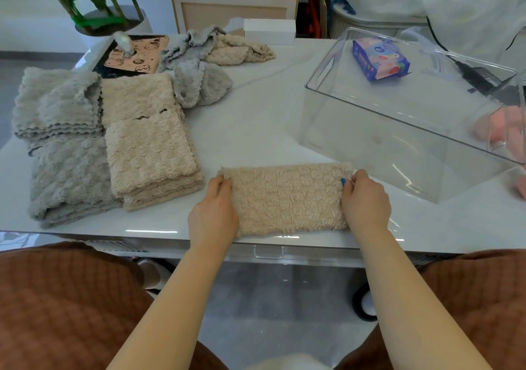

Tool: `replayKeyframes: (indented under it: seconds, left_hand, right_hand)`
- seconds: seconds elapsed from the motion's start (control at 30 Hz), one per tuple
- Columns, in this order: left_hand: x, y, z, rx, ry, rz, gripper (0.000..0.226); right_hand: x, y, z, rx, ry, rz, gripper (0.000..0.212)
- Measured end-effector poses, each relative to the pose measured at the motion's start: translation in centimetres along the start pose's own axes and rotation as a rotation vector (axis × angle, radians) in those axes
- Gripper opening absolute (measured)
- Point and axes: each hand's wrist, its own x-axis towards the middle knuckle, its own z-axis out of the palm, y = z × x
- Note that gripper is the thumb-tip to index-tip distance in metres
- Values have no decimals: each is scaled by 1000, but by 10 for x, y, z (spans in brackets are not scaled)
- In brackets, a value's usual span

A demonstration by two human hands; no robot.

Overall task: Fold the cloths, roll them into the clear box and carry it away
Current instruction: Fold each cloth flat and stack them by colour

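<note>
A folded beige cloth (287,201) was laid flat at the near edge of the white desk (256,130), stretched lengthwise between two bare hands. Its upper left corner was pinched by the left grip (213,213), fingers curled over the edge. Its upper right corner, beside a small blue tag (343,181), was pinched by the right grip (365,201). Both grips were clamped on the cloth.

The clear box (370,147) was stood to the right of the cloth and farther back, just apart from it, with no cloths seen inside. A blue packet (380,59) was seen at its far end; whether it lay inside the box or behind it could not be told.

To the left, a stack of folded beige cloths (150,153) was set touching a stack of folded grey cloths (65,147). Behind them, a loose heap of unfolded cloths (205,53) was left beside a pink patterned pad (136,55). A small white carton (269,31) and a potted plant (111,19) were placed at the far edge.
</note>
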Motion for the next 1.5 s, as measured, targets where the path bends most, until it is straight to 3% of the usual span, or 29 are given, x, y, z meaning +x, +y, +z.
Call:
replayKeyframes:
  seconds: [0.17, 0.3, 0.37, 0.47, 0.57, 0.67, 0.83, 1.0, 1.1, 1.2, 1.27, 1.33, 1.43, 1.5]
  left_hand:
    - [-1, 5, -3, 107, 26, -39, 43]
    - [3, 15, -1, 72, 227, 126, 39]
    - [1, 26, 8, -18, 161, 212, 40]
    - [-9, 35, 23, 28, -69, 196, 59]
    - [-10, 30, 26, 120, -186, 206, 74]
    - [-9, 25, 24, 145, -192, 216, 81]
    - [-19, 24, 16, 97, -154, 85, 88]
    - [-22, 26, -18, -117, -170, -307, 109]
    - [-10, 22, -32, -317, -324, -411, 103]
    - [-1, 20, -36, -443, -485, -480, 86]
    - [3, 25, -42, -578, -400, -486, 78]
    - [6, 29, -53, -648, -190, -406, 70]
    - [15, 29, -67, -654, 157, -217, 67]
    - [19, 32, -69, -679, 266, -145, 67]
  right_hand:
    - [-4, -2, 1, 31, 90, -31, 18]
    - [-13, -8, -2, 89, 288, -335, 31]
    - [-19, -12, 3, 115, 149, -482, 41]
    - [-29, -12, 13, -30, -208, -513, 68]
    - [-29, -6, 19, -147, -233, -511, 76]
    - [-28, -4, 18, -167, -219, -504, 76]
    - [-32, -3, 15, -172, -217, -461, 76]
    - [-36, 1, -1, 10, -178, -215, 77]
    - [-34, -2, -16, 99, -154, -19, 78]
    - [-25, -5, -30, 298, -288, 178, 72]
    - [-20, -5, -37, 417, -376, 239, 57]
    - [-20, -7, -38, 545, -441, 215, 42]
    - [-28, -18, -35, 687, -499, 79, 41]
    - [-29, -21, -29, 734, -493, 26, 39]
